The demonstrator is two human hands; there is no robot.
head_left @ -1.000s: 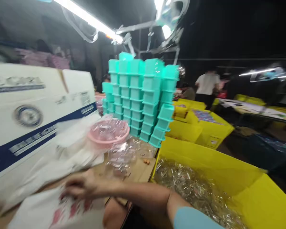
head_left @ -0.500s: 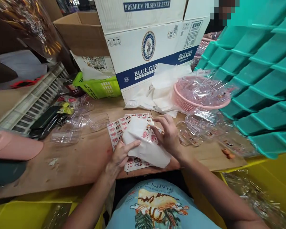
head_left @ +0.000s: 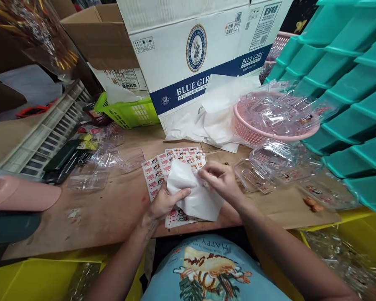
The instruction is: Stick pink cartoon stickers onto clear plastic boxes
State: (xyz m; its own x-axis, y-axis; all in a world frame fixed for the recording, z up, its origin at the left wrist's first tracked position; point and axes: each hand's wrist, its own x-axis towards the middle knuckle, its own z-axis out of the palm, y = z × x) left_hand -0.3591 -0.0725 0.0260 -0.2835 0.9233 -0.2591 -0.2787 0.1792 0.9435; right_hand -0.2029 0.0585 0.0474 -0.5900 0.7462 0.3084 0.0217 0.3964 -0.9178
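A curled white sticker sheet (head_left: pixel 183 175) is held in my left hand (head_left: pixel 166 200), the thumb pressed flat on top of it. My right hand (head_left: pixel 221 179) is closed in a pinch at the sheet's upper right part. What lies between those fingertips is too small to make out, though a reddish speck shows beside them. Under both hands, printed sticker sheets (head_left: pixel 155 175) with red and dark cartoon figures lie overlapping on the table. Clear plastic containers (head_left: pixel 257 177), some bearing such stickers, lie right of my right hand.
A pink basket (head_left: pixel 269 133) full of clear containers stands at right, before stacked teal trays (head_left: pixel 357 96). Crumpled white paper (head_left: pixel 219 113) lies against a beer carton (head_left: pixel 163 62). A green basket (head_left: pixel 131 115), more clear containers (head_left: pixel 87 177) and a pink bottle (head_left: pixel 21 192) are at left.
My right fingers have closed from a loose spread into a pinch at the sheet. The printed part visible on the held sheet before is now mostly out of sight. The view has shifted slightly.
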